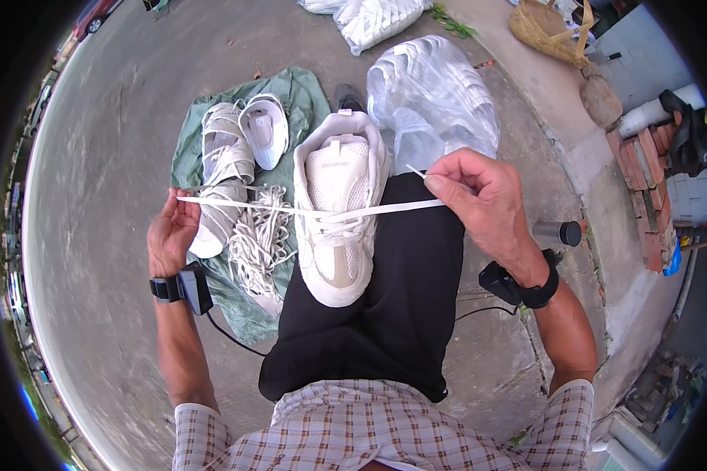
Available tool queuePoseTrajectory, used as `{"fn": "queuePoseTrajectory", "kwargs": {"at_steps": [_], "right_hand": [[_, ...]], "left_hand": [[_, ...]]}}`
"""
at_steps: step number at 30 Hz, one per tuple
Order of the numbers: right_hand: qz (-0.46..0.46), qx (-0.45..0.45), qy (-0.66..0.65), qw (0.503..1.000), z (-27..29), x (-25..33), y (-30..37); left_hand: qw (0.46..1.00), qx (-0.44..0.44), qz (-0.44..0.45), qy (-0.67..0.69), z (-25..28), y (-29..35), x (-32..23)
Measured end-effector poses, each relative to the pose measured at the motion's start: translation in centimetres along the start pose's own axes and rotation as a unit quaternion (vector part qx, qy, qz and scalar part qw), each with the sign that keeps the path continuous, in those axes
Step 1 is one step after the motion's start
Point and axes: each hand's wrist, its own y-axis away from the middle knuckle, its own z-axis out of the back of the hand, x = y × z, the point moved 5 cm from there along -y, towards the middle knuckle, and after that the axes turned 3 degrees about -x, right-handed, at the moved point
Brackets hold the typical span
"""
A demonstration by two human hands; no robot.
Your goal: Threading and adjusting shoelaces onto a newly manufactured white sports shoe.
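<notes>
A white sneaker upper (339, 180) with mesh panels lies on my lap, its toe toward me. Its flat white shoelace (401, 208) runs through the lower eyelets and stretches out to both sides. My left hand (173, 231) pinches one end of the lace, off to the left. My right hand (479, 192) pinches the other part between thumb and finger, with the lace's tip sticking up. Beside the sneaker, a tangled bundle of white shoelaces (258, 243) lies on a green sheet. More white shoe uppers (226, 149) are stacked there.
The green sheet (306, 82) is spread on the concrete ground. A clear plastic bag of white shoe parts (432, 86) stands ahead right; another white bag (377, 20) lies farther off. To the right are a dark bottle (556, 233), stacked bricks (642, 184) and a woven basket (548, 30).
</notes>
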Motion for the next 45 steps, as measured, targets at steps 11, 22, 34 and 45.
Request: {"fn": "queuePoseTrajectory", "kwargs": {"at_steps": [11,22,34,45], "right_hand": [[0.210,0.043,0.201,0.956,-5.4,1.4,1.8],[0.126,0.110,0.232,0.958,-6.3,1.8,0.3],[-0.041,0.191,0.244,0.950,-6.9,1.4,-1.1],[0.046,0.081,0.199,0.976,-6.6,1.5,0.6]], "left_hand": [[0.973,-0.109,-0.200,-0.041,29.1,-1.7,-36.0],[0.958,-0.058,-0.214,-0.184,25.8,-0.6,-36.8],[0.773,0.187,-0.147,-0.589,-7.5,8.3,7.7],[0.713,0.297,-0.153,-0.616,-10.1,12.6,13.0]]}}
